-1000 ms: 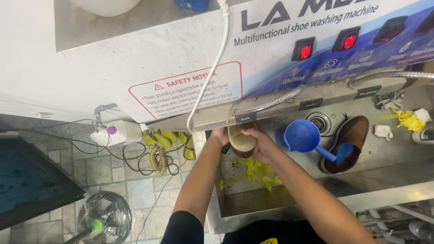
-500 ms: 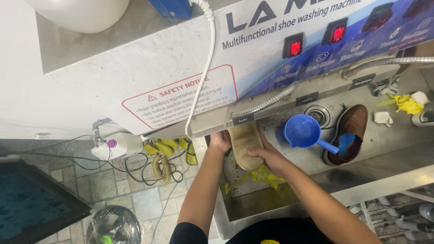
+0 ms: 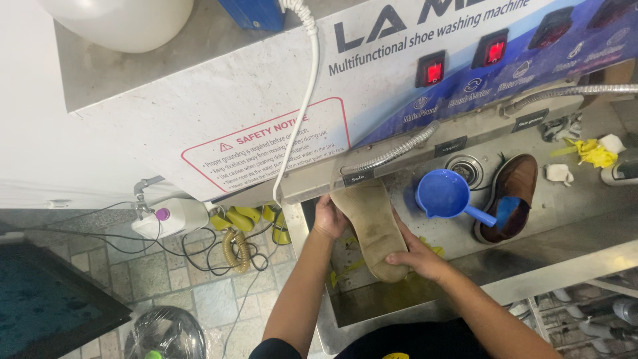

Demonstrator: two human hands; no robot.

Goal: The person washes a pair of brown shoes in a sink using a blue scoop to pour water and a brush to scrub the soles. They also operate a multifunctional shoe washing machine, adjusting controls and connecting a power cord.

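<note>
Our left hand (image 3: pixel 329 218) grips the far end of a tan insole (image 3: pixel 371 229) and our right hand (image 3: pixel 417 258) grips its near end. Its long axis runs away from us, over the steel sink (image 3: pixel 531 262), left of a blue scoop (image 3: pixel 444 195) and brown shoe (image 3: pixel 512 196).

A worn white-and-blue machine cabinet (image 3: pixel 266 113) with two lit red switches (image 3: pixel 462 60) fills the background. Beyond it, a floor of grey square stone tiles (image 3: pixel 173 286) carries tangled black cables (image 3: pixel 199 252) and a dark blue-green mat (image 3: pixel 40 309).
</note>
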